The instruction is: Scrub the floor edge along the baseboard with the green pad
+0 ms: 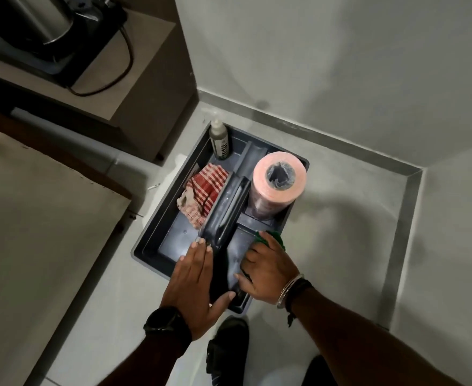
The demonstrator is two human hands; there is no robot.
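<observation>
Grey floor tiles (340, 218) meet a darker baseboard (326, 136) in the room's corner, and a dark plastic caddy (151, 232) stands on the floor near it. Inside are a spray bottle (219, 140), a checked cloth (201, 190) and a pink roll (279, 176). The right hand (268, 270) reaches into the near compartment, its fingers (257, 247) curled over the green pad (278, 238). The left hand (194, 285) lies flat, fingers together, against the caddy's handle. The pad looks light, thin and floppy; I think it is best gripped flat under the palm.
</observation>
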